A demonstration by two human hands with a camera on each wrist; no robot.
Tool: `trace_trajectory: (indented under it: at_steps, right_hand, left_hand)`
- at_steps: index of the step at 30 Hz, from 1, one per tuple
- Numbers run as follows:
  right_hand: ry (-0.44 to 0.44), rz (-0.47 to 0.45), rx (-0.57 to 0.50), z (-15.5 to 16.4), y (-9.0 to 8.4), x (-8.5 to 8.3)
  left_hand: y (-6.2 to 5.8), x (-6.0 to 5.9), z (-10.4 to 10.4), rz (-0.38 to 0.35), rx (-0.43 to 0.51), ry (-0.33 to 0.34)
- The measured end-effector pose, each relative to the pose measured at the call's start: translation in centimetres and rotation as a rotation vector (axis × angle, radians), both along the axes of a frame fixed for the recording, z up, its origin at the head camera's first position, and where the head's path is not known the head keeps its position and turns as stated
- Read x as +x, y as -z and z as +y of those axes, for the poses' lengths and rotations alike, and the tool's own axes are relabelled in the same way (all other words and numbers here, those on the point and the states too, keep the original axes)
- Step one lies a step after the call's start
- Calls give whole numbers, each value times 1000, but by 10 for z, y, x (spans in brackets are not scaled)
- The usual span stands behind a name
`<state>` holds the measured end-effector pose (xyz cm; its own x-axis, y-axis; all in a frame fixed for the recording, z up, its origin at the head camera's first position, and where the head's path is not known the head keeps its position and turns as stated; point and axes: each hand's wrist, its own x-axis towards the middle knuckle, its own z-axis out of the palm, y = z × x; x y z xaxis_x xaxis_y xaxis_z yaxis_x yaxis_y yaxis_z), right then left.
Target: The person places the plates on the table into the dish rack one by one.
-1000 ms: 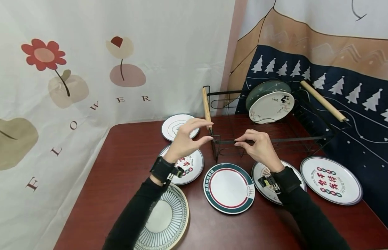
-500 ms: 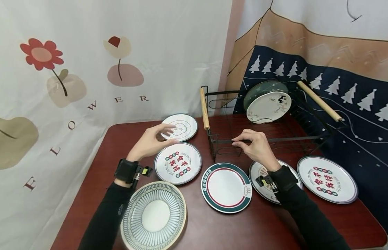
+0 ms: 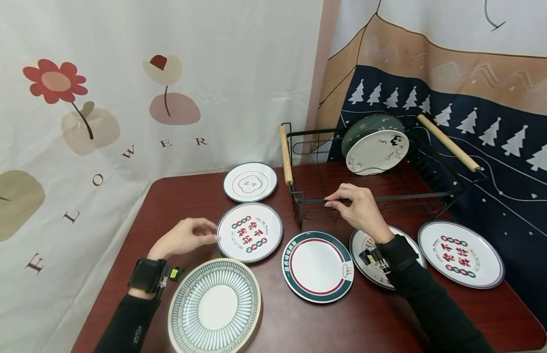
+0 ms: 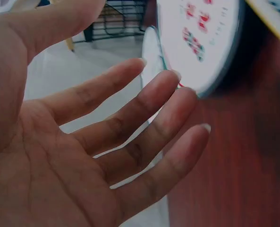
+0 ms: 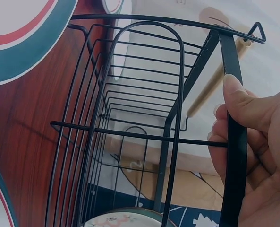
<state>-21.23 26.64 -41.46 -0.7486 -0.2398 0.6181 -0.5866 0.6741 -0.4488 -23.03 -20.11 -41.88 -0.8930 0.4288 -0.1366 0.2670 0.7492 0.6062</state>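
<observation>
My right hand (image 3: 359, 208) grips the front top rail of a black wire dish rack (image 5: 234, 175), thumb on one side of the flat bar and fingers on the other. To the left, my left hand (image 3: 184, 239) holds nothing; its fingers (image 4: 151, 94) are spread and relaxed. It hovers at the left edge of a white plate with red characters (image 3: 250, 232), just beyond a ribbed grey-green plate (image 3: 217, 307). Inside the rack, a white plate with a printed figure (image 3: 377, 153) leans upright against a dark green dish (image 3: 372, 125).
Behind the lettered plate lies a small white plate (image 3: 250, 181). A green-rimmed plate (image 3: 317, 267) sits in front of the rack. A white plate (image 3: 366, 255) lies partly under my right wrist, and another red-lettered plate (image 3: 460, 254) is at the right. Wooden handles (image 3: 286, 154) top the rack's ends.
My left hand has moved left and toward me, from the rack's left corner past the small plate to the lettered plate's edge. My right hand keeps its grip on the rail.
</observation>
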Motion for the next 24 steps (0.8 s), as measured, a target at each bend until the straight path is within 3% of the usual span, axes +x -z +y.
trace_trajectory:
  at_steps: [5, 12, 17, 24]
  right_hand:
    - [-3, -6, 3, -1, 1, 1]
    - [-1, -4, 4, -1, 1, 2]
    - [1, 5, -1, -1, 0, 2]
    - [5, 14, -3, -1, -1, 2]
  left_hand:
    - [14, 14, -14, -96, -17, 4]
    - [28, 24, -24, -310, 48, 93]
    - [37, 23, -25, -346, 56, 157]
    - [46, 22, -26, -347, 62, 163]
